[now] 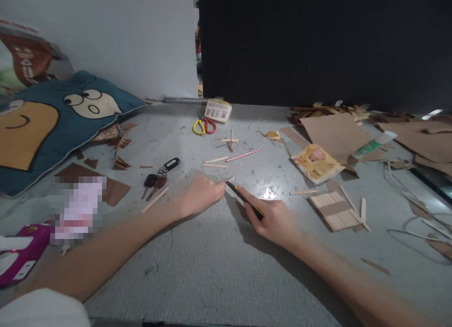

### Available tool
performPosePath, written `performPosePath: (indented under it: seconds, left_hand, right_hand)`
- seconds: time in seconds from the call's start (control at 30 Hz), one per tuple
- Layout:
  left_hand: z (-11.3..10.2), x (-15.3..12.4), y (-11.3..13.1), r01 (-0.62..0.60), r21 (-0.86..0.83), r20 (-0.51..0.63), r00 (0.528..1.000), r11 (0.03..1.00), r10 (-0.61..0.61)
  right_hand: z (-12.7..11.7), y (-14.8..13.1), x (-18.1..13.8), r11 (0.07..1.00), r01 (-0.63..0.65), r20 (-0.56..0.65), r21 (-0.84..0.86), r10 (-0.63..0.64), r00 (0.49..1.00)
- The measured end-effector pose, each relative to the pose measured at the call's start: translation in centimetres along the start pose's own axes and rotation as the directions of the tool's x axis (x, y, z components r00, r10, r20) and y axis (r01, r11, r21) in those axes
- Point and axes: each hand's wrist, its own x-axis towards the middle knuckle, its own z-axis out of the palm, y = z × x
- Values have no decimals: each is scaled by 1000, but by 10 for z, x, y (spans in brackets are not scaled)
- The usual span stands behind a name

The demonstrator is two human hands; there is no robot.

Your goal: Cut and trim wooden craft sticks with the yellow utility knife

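Grey worktop [212, 270]; teal cushion [52, 124] with orange patch; yellow-and-red-handled scissors [204, 125]; pink pencil [243, 155]; brown cardboard [335, 134]; pale wooden sticks [216, 162].

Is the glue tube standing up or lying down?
Lying down. The glue tube rests on its side on the brown cardboard.

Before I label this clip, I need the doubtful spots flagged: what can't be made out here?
Head view only.
Piece under the left hand: covered but for a pale tip.
Thin dark tool in the right hand: blade or pencil, too small to tell.
Pixelated patch, left: blurs whatever lies there.
Pink object: cut off by the left edge.
Print on the white pack: too small.
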Motion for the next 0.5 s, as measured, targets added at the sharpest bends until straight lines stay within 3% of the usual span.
performPosePath:
  seconds: [0.27, 0.5]
  left_hand:
    - [-5, 3, 5, 10, 70, 94, 995, 997, -16]
    - [-5, 1, 3, 19, -27, 54, 998, 999, -18]
  right_hand:
    - [2, 1, -3, 998, -13, -3, 67, 13, 1000]
    - [4, 3, -5, 997, 1, -35, 72, 1, 999]
